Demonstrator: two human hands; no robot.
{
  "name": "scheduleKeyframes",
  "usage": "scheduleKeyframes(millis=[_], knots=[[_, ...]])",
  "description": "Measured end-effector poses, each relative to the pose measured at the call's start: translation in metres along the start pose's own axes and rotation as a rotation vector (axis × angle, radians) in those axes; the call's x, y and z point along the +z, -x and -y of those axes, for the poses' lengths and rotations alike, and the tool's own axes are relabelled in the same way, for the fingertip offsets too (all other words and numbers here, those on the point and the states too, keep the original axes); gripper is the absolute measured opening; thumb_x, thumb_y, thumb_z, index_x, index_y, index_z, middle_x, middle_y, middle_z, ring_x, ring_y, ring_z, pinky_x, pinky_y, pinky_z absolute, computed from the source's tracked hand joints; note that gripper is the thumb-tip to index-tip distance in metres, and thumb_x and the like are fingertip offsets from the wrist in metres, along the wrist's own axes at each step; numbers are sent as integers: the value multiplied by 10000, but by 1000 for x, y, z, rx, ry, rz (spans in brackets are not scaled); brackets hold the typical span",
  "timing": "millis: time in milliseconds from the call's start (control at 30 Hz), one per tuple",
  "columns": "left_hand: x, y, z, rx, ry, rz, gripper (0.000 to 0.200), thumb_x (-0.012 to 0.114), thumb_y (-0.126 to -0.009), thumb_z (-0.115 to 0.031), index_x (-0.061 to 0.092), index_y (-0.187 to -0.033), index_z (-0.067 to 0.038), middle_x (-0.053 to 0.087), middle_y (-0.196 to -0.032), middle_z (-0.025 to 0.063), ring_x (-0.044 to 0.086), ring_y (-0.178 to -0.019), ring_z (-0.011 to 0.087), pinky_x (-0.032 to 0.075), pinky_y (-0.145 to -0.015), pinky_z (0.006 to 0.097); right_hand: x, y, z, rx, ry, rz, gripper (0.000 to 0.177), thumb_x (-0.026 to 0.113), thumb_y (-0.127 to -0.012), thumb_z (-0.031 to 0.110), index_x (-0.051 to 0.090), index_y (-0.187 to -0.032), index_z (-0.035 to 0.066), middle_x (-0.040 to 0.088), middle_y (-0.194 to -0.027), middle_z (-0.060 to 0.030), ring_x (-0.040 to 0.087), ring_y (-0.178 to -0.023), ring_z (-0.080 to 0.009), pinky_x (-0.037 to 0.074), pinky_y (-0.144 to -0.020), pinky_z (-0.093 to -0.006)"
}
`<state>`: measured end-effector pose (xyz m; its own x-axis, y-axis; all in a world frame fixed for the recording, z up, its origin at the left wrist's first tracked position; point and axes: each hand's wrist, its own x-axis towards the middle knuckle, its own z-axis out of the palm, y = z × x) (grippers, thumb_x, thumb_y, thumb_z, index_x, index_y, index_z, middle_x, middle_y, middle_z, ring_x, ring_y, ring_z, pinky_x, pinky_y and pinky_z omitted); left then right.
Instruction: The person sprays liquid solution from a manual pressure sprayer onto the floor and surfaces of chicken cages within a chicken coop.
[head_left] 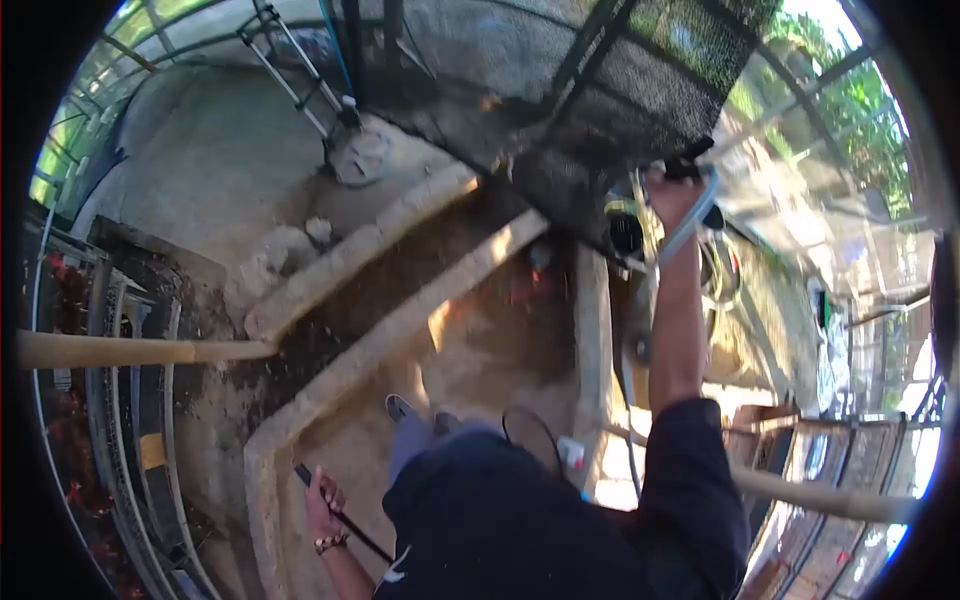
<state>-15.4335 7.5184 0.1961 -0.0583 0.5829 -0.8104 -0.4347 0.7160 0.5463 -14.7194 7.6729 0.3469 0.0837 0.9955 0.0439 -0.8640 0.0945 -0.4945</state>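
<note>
My left hand (325, 505), with a bracelet at the wrist, is low in the head view. Its fingers are closed around a black rod (365, 537) that slants down toward my side. My right arm is stretched forward, and my right hand (672, 196) is closed on a black handle (688, 163) at the upper right. A pale bluish tube (690, 222) curves from the handle beside my wrist. The handle's exact kind is blurred. Dark mesh (600, 110) hangs just beyond that hand.
Low concrete curbs (400, 310) run diagonally ahead of my feet. A wooden pole (150, 350) juts in from the left, near caged shelves (130, 430). A metal stand (300, 85) rises at the back. Another pole (830, 497) crosses at the right.
</note>
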Motion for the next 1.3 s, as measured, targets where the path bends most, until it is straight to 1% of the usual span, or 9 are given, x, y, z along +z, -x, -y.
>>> scheduleKeyframes(millis=[133, 300, 400, 467, 667, 867, 1000, 1067, 1300], knots=[[47, -17, -32, 7, -127, -5, 335, 578, -931, -300, 428, -666, -160, 339, -489, -64, 334, -373, 54, 244, -358, 219, -68, -78, 0, -336, 111, -391, 364, 396, -913, 426, 538, -1106, 152, 561, -921, -90, 480, -864, -255, 428, -652, -382], [96, -85, -68, 81, -338, 19, 263, 615, -907, -334, 557, -875, -80, 483, -636, -39, 453, -504, 64, 362, -454, 219, -53, -87, -26, -28, 173, -459, 456, 323, -927, 552, 468, -1115, 163, 488, -900, -149, 455, -743, -224, 387, -561, -294], [137, -176, -106, 300, -907, -100, 472, 691, -840, -338, 532, -1132, -3, 588, -848, 65, 590, -754, 195, 487, -672, 305, -48, -107, -34, -61, 174, -529, 401, 362, -904, 515, 449, -1015, 140, 466, -853, -126, 443, -690, -203, 369, -524, -269], [216, -192, -139, 966, -1409, -355, 665, 758, -764, -308, 461, -1266, 11, 581, -1107, 178, 554, -1044, 328, 438, -916, 407, -34, -102, -40, 37, 115, -394, 353, 408, -864, 453, 444, -1001, 130, 464, -852, -120, 432, -688, -193, 352, -508, -252], [509, -211, -143, 1172, -1352, 625, 778, 778, -707, -374, 429, -1314, -36, 505, -1263, 179, 473, -1196, 329, 385, -1012, 422, 19, -124, -68, -18, 22, -482, 366, 480, -789, 392, 446, -1014, 106, 466, -857, -113, 415, -677, -183, 338, -497, -245], [678, -233, 23, 1332, -1092, 645, 652, 751, -719, -339, 500, -1215, 2, 512, -1217, 243, 485, -1162, 388, 420, -919, 469, 25, -122, -91, -118, 35, -481, 486, 496, -838, 437, 484, -1172, 84, 452, -942, -126, 401, -720, -185, 349, -531, -245], [698, -237, 49, 925, -676, 526, 280, 636, -776, -137, 578, -1011, 3, 624, -958, 220, 611, -961, 358, 464, -772, 448, 10, -116, -62, -258, -93, -581, 458, 504, -820, 408, 491, -1117, 59, 461, -942, -134, 400, -711, -191, 350, -535, -257], [683, -254, 44, 1018, -640, 526, 147, 549, -780, -44, 560, -920, -3, 627, -796, 202, 653, -815, 315, 479, -721, 395, -31, -117, -42, -390, -104, -714, 435, 496, -822, 411, 491, -1091, 70, 451, -917, -133, 393, -700, -187, 343, -533, -257], [657, -332, 51, 594, -512, 498, 345, 503, -839, -22, 576, -1169, 49, 601, -1108, 133, 560, -1040, 224, 412, -924, 320, -91, -144, -16, 84, -389, -533, 424, 478, -792, 419, 478, -889, 6, 437, -788, -102, 404, -648, -169, 339, -491, -239]])
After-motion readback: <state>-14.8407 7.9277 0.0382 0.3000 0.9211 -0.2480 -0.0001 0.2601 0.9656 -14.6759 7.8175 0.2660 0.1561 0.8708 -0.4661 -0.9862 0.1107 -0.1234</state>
